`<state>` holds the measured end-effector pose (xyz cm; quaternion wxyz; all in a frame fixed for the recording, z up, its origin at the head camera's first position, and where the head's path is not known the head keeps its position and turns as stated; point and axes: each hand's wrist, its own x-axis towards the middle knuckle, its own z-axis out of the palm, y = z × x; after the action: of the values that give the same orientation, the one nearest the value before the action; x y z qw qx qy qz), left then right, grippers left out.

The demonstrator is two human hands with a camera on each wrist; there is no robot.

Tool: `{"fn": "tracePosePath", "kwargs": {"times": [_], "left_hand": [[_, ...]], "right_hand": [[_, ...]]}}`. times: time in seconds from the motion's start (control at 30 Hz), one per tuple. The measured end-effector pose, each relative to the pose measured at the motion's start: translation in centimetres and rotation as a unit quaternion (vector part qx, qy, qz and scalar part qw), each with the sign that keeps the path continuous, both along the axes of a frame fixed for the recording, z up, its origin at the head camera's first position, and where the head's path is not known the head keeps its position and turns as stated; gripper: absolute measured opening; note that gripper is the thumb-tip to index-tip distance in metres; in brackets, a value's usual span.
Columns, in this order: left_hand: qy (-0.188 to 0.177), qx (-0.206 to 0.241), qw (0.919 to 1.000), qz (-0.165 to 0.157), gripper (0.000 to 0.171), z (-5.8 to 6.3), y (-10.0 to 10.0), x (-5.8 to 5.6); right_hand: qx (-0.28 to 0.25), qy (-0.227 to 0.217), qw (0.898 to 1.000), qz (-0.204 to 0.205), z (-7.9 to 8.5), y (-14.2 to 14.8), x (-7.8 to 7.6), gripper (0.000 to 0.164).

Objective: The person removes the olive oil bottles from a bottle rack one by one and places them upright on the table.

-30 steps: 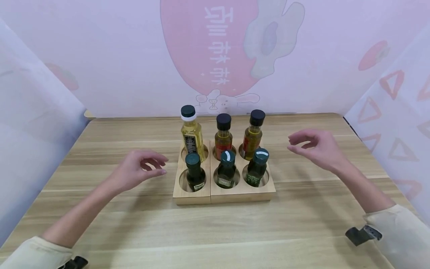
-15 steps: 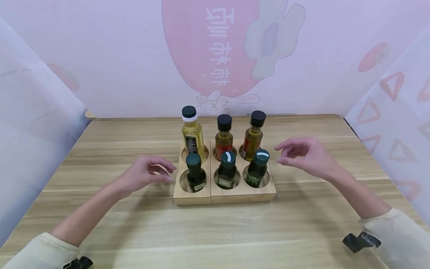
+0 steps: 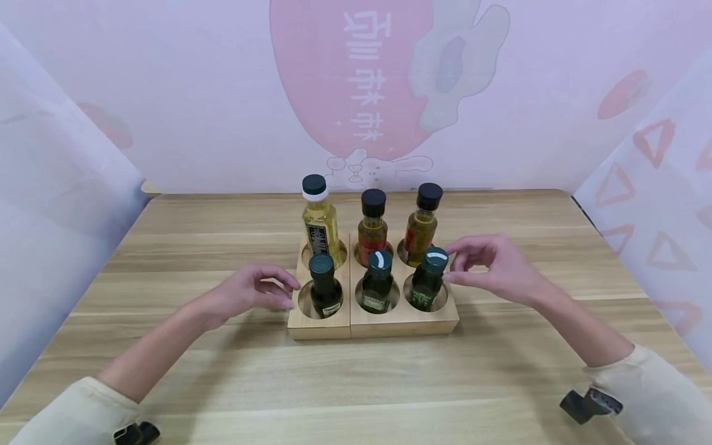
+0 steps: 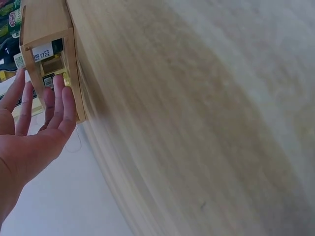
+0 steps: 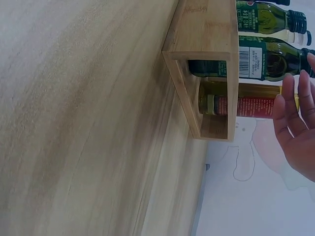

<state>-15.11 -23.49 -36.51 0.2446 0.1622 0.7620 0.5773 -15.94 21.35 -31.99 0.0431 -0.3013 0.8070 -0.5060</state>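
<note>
A wooden bottle rack (image 3: 403,327) with round holes stands mid-table, a seam dividing its narrow left part from the wider right. Dark green bottles fill its front row: left (image 3: 324,290), middle (image 3: 376,287) and right (image 3: 426,284). My right hand (image 3: 489,266), fingers loosely bent, has its fingertips right at the green cap of the front right bottle. In the right wrist view that bottle (image 5: 270,59) shows a barcode label beside the fingers. My left hand (image 3: 253,293) is at the rack's left edge by the front left bottle, fingers spread and relaxed in the left wrist view.
Behind stand a pale yellow oil bottle (image 3: 321,228) with a white-and-green cap and two black-capped bottles, middle (image 3: 372,228) and right (image 3: 421,232). The wood-grain table (image 3: 356,383) meets a printed backdrop (image 3: 211,99) at its back and sides.
Both hands have come inward toward the rack: the left moved right to its left edge, the right moved left and slightly down to the front right bottle's cap. The bottles have stayed put.
</note>
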Motion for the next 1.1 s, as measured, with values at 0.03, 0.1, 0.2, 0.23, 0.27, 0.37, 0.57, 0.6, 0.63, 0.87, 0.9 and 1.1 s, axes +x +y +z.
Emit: {"fn": "tracePosePath", "kwargs": {"times": [0.03, 0.1, 0.2, 0.23, 0.27, 0.37, 0.57, 0.6, 0.63, 0.87, 0.9, 1.1], "left_hand": [[-0.004, 0.002, 1.0, -0.001, 0.037, -0.1, 0.1, 0.0], [-0.01, 0.004, 0.9999, 0.0, 0.038, -0.2, 0.3, 0.0], [-0.015, 0.004, 0.9999, 0.002, 0.038, -0.3, 0.6, 0.0], [-0.017, 0.003, 0.9998, 0.003, 0.038, -0.4, 0.6, -0.1], [-0.019, 0.003, 0.9998, 0.005, 0.038, -0.4, 0.7, -0.1], [-0.029, 0.003, 0.9995, 0.007, 0.037, -0.6, 0.9, -0.2], [-0.039, 0.005, 0.9992, 0.004, 0.037, -0.6, 1.1, -0.2], [-0.04, 0.005, 0.9992, 0.005, 0.037, -0.6, 1.1, -0.1], [-0.041, 0.005, 0.9991, 0.005, 0.037, -0.6, 1.1, -0.1], [-0.043, 0.0, 0.9991, 0.004, 0.038, -0.6, 1.2, -0.2], [-0.042, -0.001, 0.9991, 0.004, 0.038, -0.6, 1.2, -0.2], [-0.04, -0.005, 0.9992, 0.002, 0.038, -0.7, 1.3, -0.3]], "right_hand": [[-0.002, -0.001, 1.0, 0.002, 0.0, -0.1, 0.0, 0.03], [-0.006, -0.002, 1.0, 0.004, -0.2, -0.2, -0.1, 0.032], [-0.009, -0.008, 1.0, 0.001, -0.4, -0.4, -0.2, 0.034], [-0.01, -0.012, 1.0, 0.0, -0.4, -0.5, -0.2, 0.034], [-0.012, -0.017, 1.0, -0.002, -0.5, -0.6, -0.2, 0.035], [-0.013, -0.034, 0.999, -0.008, -0.7, -0.9, -0.2, 0.034], [-0.018, -0.057, 0.998, -0.025, -1.0, -1.5, -0.1, 0.032], [-0.019, -0.059, 0.998, -0.028, -1.0, -1.5, -0.1, 0.032], [-0.02, -0.061, 0.997, -0.03, -1.0, -1.6, -0.1, 0.031], [-0.049, -0.062, 0.996, -0.033, -1.4, -1.8, -0.2, 0.029], [-0.055, -0.06, 0.996, -0.032, -1.5, -1.8, -0.2, 0.03], [-0.089, -0.045, 0.995, -0.029, -1.8, -2.0, -0.2, 0.039]]}}
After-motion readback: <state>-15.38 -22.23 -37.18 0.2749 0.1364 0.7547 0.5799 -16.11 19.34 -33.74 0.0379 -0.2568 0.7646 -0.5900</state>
